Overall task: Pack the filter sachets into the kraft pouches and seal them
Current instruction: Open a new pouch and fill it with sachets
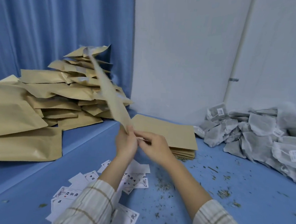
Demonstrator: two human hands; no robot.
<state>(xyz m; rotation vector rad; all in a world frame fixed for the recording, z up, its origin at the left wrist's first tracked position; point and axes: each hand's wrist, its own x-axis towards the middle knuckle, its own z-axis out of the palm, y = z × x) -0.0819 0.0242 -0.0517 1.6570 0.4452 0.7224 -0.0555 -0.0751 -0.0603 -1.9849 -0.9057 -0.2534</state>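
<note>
**Over the flat stack: one pouch held up by its near edge**

Above the stack of empty kraft pouches [167,130], the left hand [126,141] and right hand [154,147] pinch the near end of a motion-blurred kraft pouch [108,93], seen edge-on. It looks light, thin and floppy; best gripped at the mouth corners. Filter sachets [257,135] lie heaped far right, soft and tearable. Pouches that look already packed [45,97] pile left.

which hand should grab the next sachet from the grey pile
Right hand: the grey mesh sachet pile lies on its side. Meanwhile the left hand grips the blurred tan kraft pouch.
</note>
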